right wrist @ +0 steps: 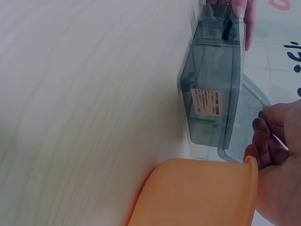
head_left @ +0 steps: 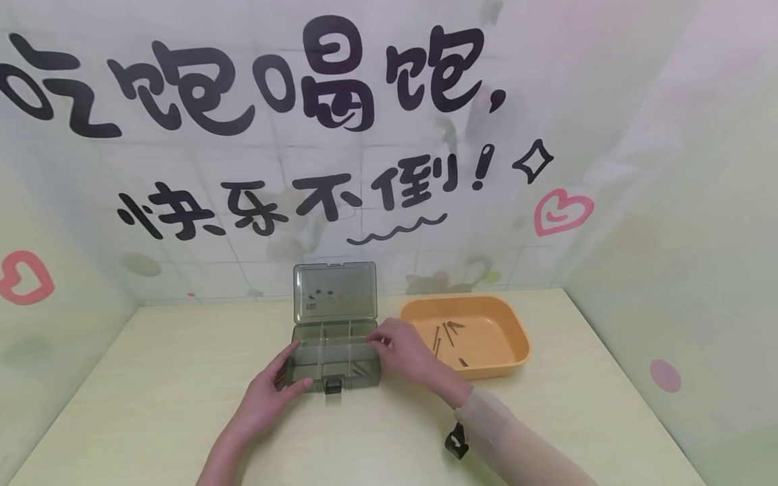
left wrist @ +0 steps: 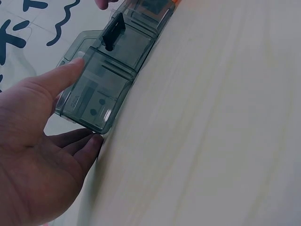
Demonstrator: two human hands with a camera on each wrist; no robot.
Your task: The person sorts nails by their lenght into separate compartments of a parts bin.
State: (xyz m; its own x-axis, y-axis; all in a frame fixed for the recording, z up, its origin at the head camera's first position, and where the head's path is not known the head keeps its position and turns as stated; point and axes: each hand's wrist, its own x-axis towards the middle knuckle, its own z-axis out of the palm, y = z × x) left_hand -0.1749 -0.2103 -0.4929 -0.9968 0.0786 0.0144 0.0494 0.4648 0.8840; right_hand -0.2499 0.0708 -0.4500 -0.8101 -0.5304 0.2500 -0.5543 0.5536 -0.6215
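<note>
A grey see-through compartment box (head_left: 334,352) stands with its lid (head_left: 335,291) raised. My left hand (head_left: 265,398) grips its left end, thumb at the front edge and fingers round the corner, as the left wrist view also shows. Over the back right compartment my right hand (head_left: 406,349) has its fingers curled and fingertips close together. Whether anything is between those fingertips is hidden. A few dark screws (head_left: 360,369) lie in the front right compartment. Several more screws (head_left: 451,332) are spread in an orange tray (head_left: 521,347) just right of the box.
Behind the box and tray rises a wall (head_left: 389,263) with black lettering. A small black object (head_left: 456,442) shows beside the right sleeve (head_left: 516,439). The pale wooden table (head_left: 365,439) runs to walls at both sides. The box's front latch (head_left: 333,385) hangs down.
</note>
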